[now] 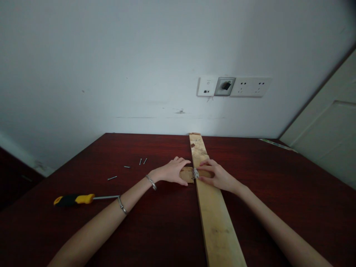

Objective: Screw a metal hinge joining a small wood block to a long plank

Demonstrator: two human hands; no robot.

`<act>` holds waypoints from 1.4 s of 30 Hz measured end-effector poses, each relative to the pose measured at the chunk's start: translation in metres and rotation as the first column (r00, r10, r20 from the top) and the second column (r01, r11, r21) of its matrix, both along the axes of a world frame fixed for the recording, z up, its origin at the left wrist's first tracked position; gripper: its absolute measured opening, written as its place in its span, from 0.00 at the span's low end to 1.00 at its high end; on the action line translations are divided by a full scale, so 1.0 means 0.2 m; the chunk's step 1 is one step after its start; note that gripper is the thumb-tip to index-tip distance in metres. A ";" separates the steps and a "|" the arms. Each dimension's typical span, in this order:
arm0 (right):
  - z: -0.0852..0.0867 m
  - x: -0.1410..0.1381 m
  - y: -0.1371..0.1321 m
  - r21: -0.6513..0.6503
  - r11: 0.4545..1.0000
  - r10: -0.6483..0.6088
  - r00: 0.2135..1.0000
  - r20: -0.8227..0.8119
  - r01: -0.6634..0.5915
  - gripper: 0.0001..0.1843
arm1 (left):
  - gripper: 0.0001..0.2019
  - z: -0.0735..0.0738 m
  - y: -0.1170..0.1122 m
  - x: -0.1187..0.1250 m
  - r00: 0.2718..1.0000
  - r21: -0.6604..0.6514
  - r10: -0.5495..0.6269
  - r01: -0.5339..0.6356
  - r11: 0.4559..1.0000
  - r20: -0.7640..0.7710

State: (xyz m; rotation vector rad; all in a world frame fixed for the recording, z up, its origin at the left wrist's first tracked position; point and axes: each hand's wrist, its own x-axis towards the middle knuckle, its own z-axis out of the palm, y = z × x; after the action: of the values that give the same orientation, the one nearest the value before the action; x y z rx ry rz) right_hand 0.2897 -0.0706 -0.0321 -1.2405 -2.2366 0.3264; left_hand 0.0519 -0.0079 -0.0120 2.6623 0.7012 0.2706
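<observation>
A long pale wooden board (218, 222) lies on the dark red tabletop, running from the wall toward me. Against its left edge sits a small wooden block (187, 175). A metal hinge (196, 173) spans the joint, with one leaf on the board and the other side at the block. My left hand (172, 171) grips the block between thumb and fingers. On the board, my right hand (217, 176) pinches the right leaf of the hinge with thumb and fingertips. Its palm side is partly hidden.
Left of my left hand lie several loose screws (112, 178). A yellow and black screwdriver (73, 200) rests near my left forearm, its shaft pointing right. Behind the tabletop (167, 222) rises a white wall with sockets (250, 87). A thin strip (278, 145) lies at the back right.
</observation>
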 end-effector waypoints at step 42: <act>0.00 0.00 0.00 0.029 0.999 0.023 1.000 -0.020 -0.022 0.18 | 0.33 -0.07 -0.07 0.10 0.984 -0.016 0.034 -0.032 0.999 0.177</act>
State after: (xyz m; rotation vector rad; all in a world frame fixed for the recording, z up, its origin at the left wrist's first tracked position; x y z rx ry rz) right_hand 0.2894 -0.0705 -0.0330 -1.1925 -2.2320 0.3127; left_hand 0.0722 -0.0213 -0.0256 2.5756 0.6879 0.5040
